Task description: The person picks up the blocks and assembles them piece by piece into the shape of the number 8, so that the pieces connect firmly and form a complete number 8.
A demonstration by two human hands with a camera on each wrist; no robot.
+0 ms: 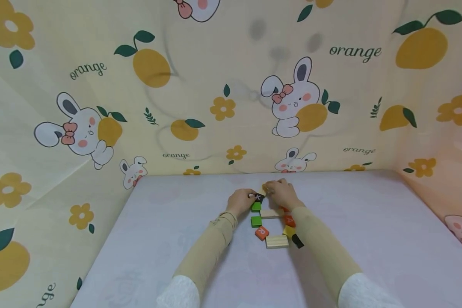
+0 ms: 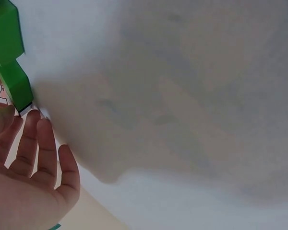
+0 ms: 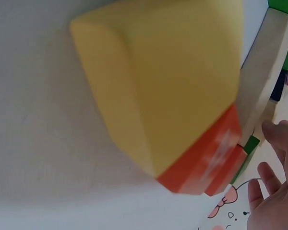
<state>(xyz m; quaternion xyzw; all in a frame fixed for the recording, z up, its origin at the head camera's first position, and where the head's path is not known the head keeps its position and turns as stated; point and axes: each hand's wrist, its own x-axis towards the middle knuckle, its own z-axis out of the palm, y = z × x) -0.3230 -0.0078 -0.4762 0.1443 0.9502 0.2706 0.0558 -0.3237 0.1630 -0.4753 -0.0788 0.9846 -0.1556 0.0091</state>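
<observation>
A ring of small toy blocks lies on the table, with both hands at its far end. My left hand (image 1: 240, 202) pinches a black letter block (image 1: 259, 197), its fingertips at the block's left side. Just nearer is a green block (image 1: 256, 207), also a green block (image 2: 17, 84) beside the fingers in the left wrist view. Across from it, my right hand (image 1: 282, 193) holds a small yellow block (image 1: 264, 187) at its fingertips, partly hidden by the fingers. A pale wooden plank (image 1: 271, 214) crosses the ring below the hands.
Nearer are a second green block (image 1: 256, 221), an orange-red R block (image 1: 262, 233), and another pale plank (image 1: 277, 242). On the right side stand a red A block (image 1: 289, 220), a yellow block (image 1: 288, 231) and a black block (image 1: 297, 241) beside the right sleeve. Patterned cloth (image 1: 223, 141) rises behind the table.
</observation>
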